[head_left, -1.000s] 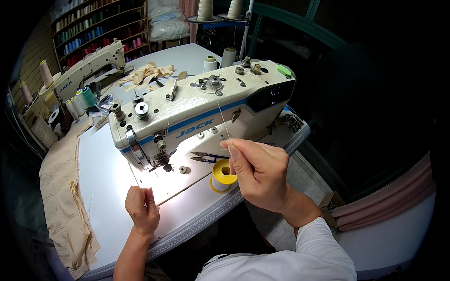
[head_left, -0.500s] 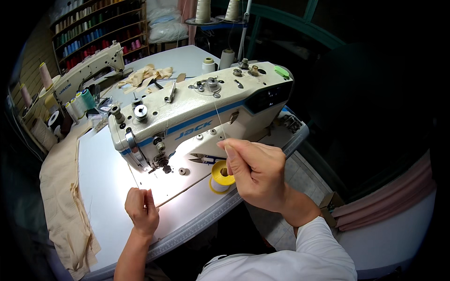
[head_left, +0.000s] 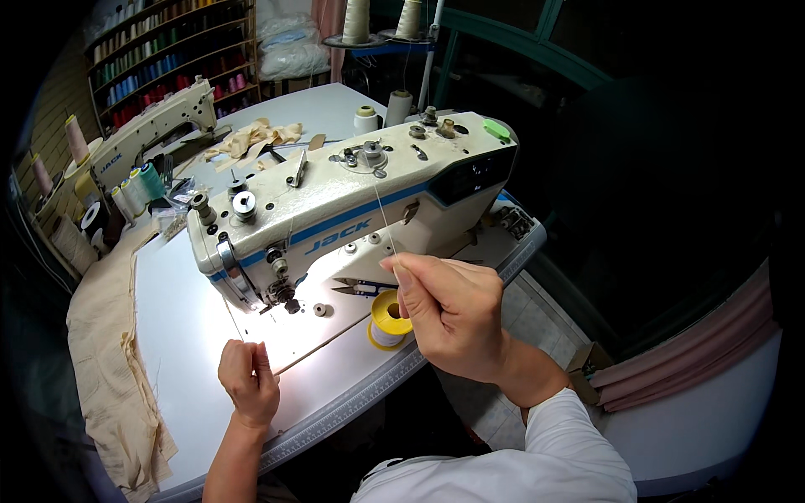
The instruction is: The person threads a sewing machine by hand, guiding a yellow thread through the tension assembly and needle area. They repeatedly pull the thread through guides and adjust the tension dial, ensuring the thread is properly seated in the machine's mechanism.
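Note:
A white sewing machine [head_left: 340,222] with a blue stripe stands in front of me, its lamp lighting the needle area. My right hand [head_left: 453,310] is closed, thumb and forefinger pinching a pale thread [head_left: 384,216] that runs up to the metal bobbin winder [head_left: 372,152] on top. My left hand [head_left: 250,384] is closed near the needle end; a thin thread [head_left: 234,324] runs from the machine down to its fingers. Beside my right hand stands a yellow-rimmed spool [head_left: 388,329] of white thread. Thread snips [head_left: 362,287] and a small bobbin [head_left: 320,310] lie under the machine arm.
Beige fabric [head_left: 105,352] hangs over the table's left side. A second sewing machine [head_left: 151,134], thread cones [head_left: 138,191] and fabric scraps [head_left: 251,138] are beyond. Large cones [head_left: 356,21] stand on a rack at the back. A ruler strip [head_left: 335,416] follows the table's near edge.
The whole view has shifted slightly, so the machine appears a little farther left. Both hands keep nearly the same pose, with the threads still in them.

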A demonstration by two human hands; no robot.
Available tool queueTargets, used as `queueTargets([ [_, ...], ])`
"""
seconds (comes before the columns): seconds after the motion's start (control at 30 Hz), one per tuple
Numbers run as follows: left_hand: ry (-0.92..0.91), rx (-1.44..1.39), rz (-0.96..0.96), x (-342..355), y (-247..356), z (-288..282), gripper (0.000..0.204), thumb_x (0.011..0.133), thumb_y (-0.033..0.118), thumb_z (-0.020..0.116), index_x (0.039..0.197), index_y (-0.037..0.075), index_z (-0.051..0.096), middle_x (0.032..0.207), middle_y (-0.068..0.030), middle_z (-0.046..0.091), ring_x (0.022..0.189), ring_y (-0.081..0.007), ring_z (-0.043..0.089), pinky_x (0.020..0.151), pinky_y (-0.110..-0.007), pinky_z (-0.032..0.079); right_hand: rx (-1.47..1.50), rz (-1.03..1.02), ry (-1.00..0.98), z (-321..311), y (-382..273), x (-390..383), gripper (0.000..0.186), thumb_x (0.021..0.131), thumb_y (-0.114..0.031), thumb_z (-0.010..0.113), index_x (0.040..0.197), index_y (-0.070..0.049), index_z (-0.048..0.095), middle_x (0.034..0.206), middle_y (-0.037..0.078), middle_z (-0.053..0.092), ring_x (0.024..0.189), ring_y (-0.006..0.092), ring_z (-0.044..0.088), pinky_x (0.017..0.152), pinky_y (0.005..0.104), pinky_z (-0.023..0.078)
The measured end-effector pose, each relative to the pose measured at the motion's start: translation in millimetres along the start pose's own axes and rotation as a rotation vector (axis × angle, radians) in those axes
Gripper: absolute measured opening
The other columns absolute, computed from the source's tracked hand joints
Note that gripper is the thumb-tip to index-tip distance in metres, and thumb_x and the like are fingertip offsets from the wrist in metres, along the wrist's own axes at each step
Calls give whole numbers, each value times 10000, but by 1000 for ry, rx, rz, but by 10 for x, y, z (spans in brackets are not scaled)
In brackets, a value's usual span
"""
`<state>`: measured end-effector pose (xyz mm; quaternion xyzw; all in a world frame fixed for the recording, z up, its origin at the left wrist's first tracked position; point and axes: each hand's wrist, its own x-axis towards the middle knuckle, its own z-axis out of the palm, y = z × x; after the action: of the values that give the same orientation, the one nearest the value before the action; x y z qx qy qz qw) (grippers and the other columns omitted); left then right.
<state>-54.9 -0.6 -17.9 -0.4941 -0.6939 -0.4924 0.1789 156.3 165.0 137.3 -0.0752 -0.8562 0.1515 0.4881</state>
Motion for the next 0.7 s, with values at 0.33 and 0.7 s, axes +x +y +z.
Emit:
queueTargets([
  [0.33, 8, -7, 9, 19, 25, -8, 235, 857, -52, 629, 713, 12, 455, 647, -114, 401, 561, -278, 388, 522, -393, 300, 9, 10, -6, 23, -6, -13, 102, 927, 36, 603, 971, 75, 687, 615, 72, 616, 536, 139, 632, 499, 241, 483],
  [0.7, 14, 9, 21, 18, 16, 5, 233, 860, -59, 619, 716, 11, 450, 642, -109, 396, 552, -269, 377, 517, -393, 292, 37, 34, 31, 18, -10, -21, 70, 867, 29, 658, 934, 49, 662, 641, 149, 629, 554, 288, 645, 517, 344, 494],
])
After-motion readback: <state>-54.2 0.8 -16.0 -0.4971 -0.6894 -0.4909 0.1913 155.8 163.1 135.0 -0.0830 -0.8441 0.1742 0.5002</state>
